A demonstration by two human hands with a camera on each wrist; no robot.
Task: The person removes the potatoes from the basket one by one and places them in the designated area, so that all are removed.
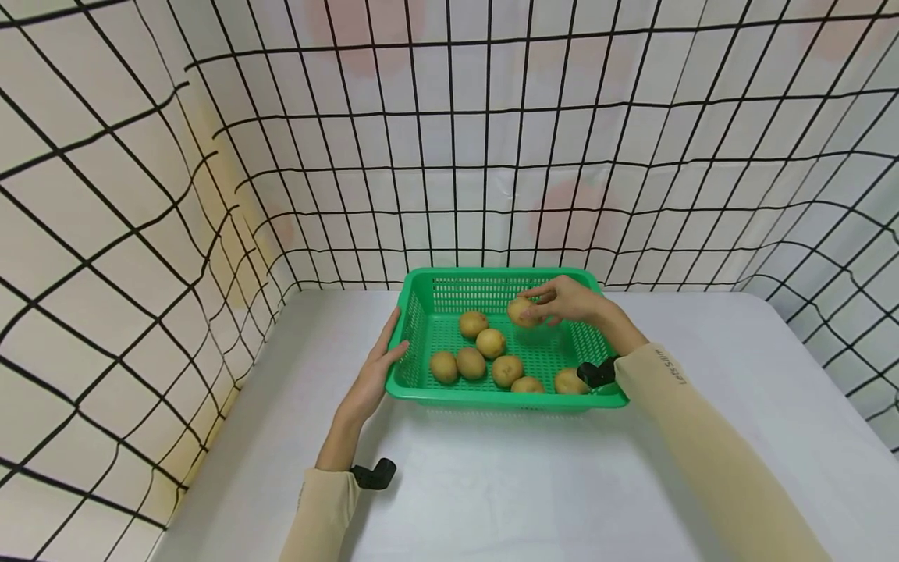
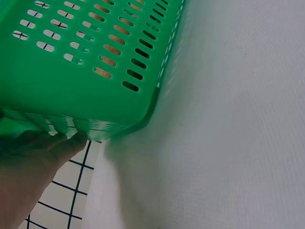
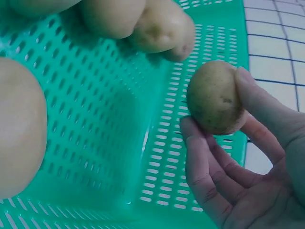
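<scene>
A green plastic basket [image 1: 485, 400] with slotted walls stands on the white surface. Several round, tan potatoes [image 1: 471, 364] lie on its floor, mostly toward the front and middle. My right hand [image 1: 567, 300] pinches one potato [image 3: 217, 98] between thumb and fingers, above the right back part of the basket. In the right wrist view this potato overlaps the slotted wall, and a larger-looking potato [image 3: 21, 129] is close on the left. My left hand [image 1: 372, 382] holds the basket's left side, thumb over the rim and fingers along the outer wall.
Black grid netting [image 1: 449, 140] rises behind the basket and along both sides, with pale sheeting behind it. White cloth-like material [image 1: 506, 484] covers the tabletop. Each wrist wears a small black camera [image 1: 375, 474] near a beige sleeve [image 1: 319, 515].
</scene>
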